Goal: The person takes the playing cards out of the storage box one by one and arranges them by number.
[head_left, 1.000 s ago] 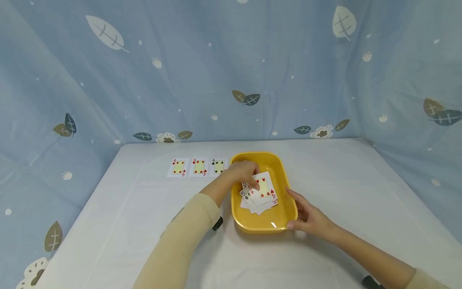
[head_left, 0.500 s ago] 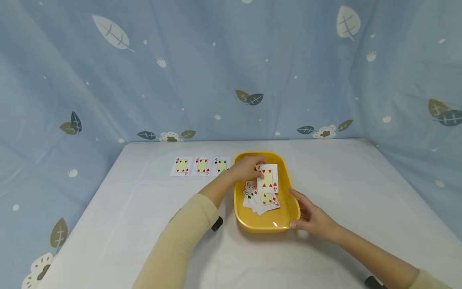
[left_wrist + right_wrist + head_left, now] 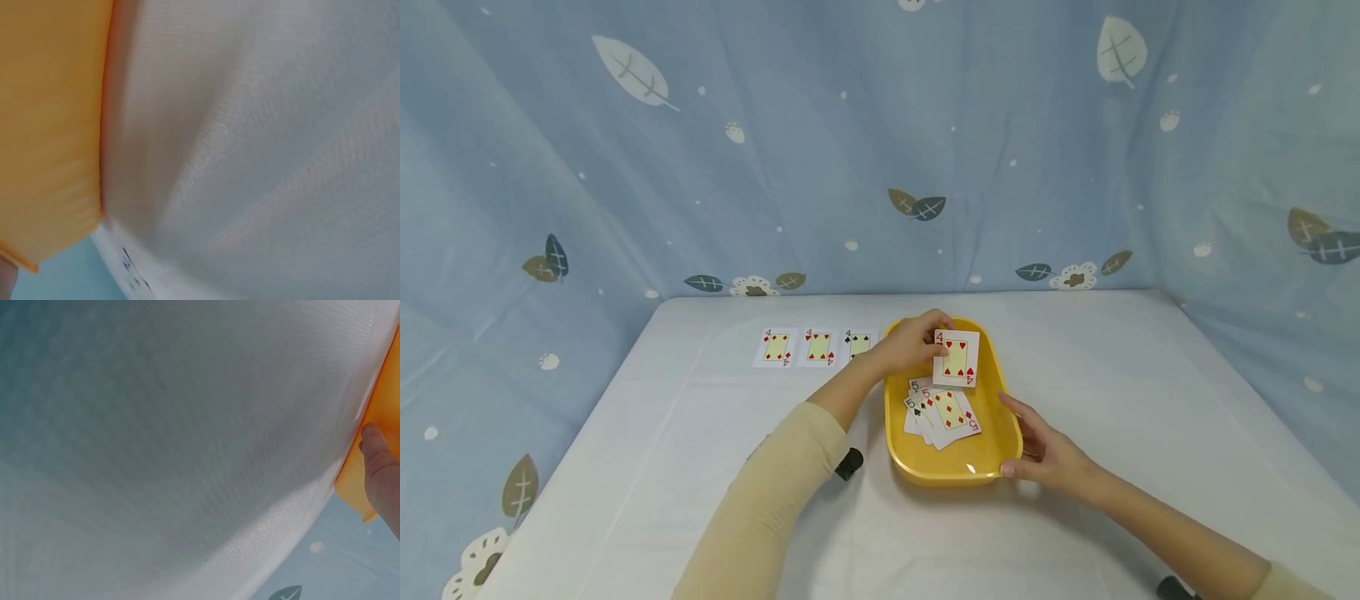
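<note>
Yellow tub (image 3: 932,477), head view: left hand (image 3: 917,340) pinches red four (image 3: 956,365), now raised further from the fives (image 3: 951,414), so likely free of them; three fours (image 3: 817,347) lie near table's (image 3: 700,450) far edge; right hand (image 3: 1052,457) grips tub's near right corner. Left wrist: tub wall, grip not shown. Right wrist: right hand against tub.

Cloth on every side of the fingers here: it's a draped table nook, closed in like a little booth! Straight ahead, beyond the fingertips of the left hand (image 3: 912,343), blue fabric (image 3: 820,108) rises like a wall, and it wraps round to both sides, well out past the fingers. And look at those prints: leaves (image 3: 634,71), flowers (image 3: 1073,276), tiny paw marks (image 3: 735,132), homely in pattern! Below the fingers of the right hand (image 3: 1051,461) spreads a white tabletop cloth (image 3: 700,467). Home, studio or lab? The views can't settle it.
</note>
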A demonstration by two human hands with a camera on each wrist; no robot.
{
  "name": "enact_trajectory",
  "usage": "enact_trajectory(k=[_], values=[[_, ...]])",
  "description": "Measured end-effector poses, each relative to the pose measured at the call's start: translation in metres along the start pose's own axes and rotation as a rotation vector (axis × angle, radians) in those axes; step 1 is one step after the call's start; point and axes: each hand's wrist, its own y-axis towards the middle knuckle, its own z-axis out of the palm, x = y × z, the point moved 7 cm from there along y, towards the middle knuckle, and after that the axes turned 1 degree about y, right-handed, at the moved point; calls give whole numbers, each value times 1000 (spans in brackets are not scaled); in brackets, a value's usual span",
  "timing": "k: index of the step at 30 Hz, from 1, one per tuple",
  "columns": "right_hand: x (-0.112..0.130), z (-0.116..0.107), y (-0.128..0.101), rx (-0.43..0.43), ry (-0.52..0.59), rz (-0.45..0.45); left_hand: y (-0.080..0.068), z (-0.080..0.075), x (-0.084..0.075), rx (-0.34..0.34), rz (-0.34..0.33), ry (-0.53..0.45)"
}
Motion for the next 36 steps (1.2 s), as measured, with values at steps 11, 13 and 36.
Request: enact_trajectory(k=[11, 13, 36], values=[[0, -1, 0, -5, 1, -3, -4, -21, -3, -113, -11, -142], [0, -1, 1, -1, 5, -9, -5, -24, -2, -126, -19, -160], [-1, -1, 0, -5, 0, 14, -32, -65, -2, -246, -2, -218]])
